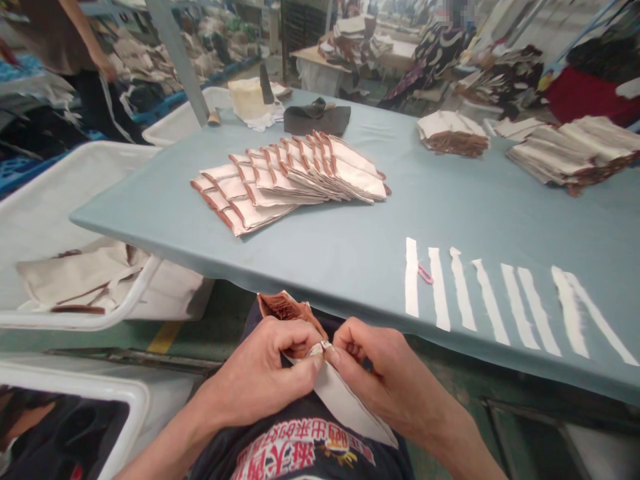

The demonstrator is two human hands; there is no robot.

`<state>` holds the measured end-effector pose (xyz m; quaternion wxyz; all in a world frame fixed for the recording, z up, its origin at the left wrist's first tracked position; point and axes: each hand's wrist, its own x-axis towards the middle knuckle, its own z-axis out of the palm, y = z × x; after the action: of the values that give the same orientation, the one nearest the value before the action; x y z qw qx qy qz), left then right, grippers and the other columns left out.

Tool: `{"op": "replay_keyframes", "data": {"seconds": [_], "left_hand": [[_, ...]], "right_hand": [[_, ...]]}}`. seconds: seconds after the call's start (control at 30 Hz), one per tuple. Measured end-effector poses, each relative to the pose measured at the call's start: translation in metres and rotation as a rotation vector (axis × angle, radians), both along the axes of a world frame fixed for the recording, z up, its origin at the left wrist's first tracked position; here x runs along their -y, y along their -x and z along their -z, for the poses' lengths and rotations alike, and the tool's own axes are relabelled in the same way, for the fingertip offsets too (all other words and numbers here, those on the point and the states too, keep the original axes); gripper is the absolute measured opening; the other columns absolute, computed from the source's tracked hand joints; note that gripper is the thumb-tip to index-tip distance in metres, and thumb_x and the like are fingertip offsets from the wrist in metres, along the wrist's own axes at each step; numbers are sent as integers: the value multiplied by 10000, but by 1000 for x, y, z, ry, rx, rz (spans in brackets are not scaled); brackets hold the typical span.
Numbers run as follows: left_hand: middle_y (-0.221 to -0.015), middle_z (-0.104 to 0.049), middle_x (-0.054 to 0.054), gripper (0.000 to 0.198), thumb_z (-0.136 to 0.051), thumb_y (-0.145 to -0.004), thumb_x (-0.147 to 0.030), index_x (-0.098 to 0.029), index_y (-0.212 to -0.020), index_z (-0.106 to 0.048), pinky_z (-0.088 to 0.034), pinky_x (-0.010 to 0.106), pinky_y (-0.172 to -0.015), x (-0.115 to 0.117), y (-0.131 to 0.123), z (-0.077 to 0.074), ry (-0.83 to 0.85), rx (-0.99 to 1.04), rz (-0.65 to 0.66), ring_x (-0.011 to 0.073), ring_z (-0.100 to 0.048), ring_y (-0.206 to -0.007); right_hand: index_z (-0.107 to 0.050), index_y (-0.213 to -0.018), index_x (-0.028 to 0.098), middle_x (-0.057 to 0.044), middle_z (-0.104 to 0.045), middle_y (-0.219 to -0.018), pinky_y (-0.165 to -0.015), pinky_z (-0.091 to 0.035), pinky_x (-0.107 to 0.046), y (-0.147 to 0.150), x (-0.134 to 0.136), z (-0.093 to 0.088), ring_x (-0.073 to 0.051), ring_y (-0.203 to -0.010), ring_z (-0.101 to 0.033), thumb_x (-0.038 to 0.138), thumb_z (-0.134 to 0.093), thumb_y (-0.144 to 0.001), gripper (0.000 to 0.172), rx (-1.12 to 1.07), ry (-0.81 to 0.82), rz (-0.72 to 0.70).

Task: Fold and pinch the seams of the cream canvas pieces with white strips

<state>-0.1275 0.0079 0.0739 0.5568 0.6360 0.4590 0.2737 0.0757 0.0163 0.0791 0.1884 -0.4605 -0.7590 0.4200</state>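
A cream fabric piece (350, 400) with a brown edge lies over my lap, just off the table's front edge. My left hand (280, 367) pinches its upper part between thumb and bent fingers. Close beside it, almost touching, my right hand (367, 363) is closed on the same cloth, with a small bit of material between the fingertips. Brown lining (287, 310) shows above my left fingers. On the blue-green table (320, 257), overlapping cream pieces with brown edges (280, 177) are fanned out. Several white strips (463, 287) lie to the right, with a pink clip (425, 273) among them.
White bins (143, 293) stand at the left, one holding cream fabric. Fabric stacks (453, 130) sit at the table's back right, a dark cloth item (317, 119) at its back. One person (60, 47) stands at the far left; another in patterned clothing (435, 53) is behind the table.
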Motion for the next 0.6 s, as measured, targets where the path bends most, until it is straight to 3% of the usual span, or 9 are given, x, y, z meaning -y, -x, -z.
{"op": "replay_keyframes", "data": {"seconds": [0.17,0.23,0.43,0.6], "left_hand": [[-597,-407,-47,229,-513,-865,-248,-155,-656,-541,-277,229,-535,0,-4,2,25,-6,-7,97,-350,-574],[-601,-396,-48,221,-512,-856,-228,-159,-646,-527,-276,233,-543,0,-6,1,2,-28,-5,97,-348,-579],[-614,-465,-26,228,-500,-850,-226,-145,-649,-571,-339,235,-597,-1,-8,-6,-52,-34,50,111,-430,-615],[-594,-491,-36,204,-542,-816,-210,-137,-628,-578,-356,207,-585,-4,-9,-8,-78,26,97,90,-431,-579]], "right_hand": [[-627,-880,210,5,-699,-762,-614,-427,-260,-5,-3,-2,-152,-672,-643,194,-614,-956,78,79,-278,-13],[-645,-886,209,0,-713,-788,-644,-442,-264,-6,-3,-3,-157,-705,-656,178,-630,-941,65,62,-310,-31],[-611,-785,206,52,-606,-648,-508,-381,-202,-3,1,-8,-91,-544,-513,182,-600,-904,122,-131,96,101],[-585,-711,199,69,-521,-587,-461,-316,-193,-4,1,-11,-76,-514,-411,173,-594,-833,125,-216,279,122]]}}
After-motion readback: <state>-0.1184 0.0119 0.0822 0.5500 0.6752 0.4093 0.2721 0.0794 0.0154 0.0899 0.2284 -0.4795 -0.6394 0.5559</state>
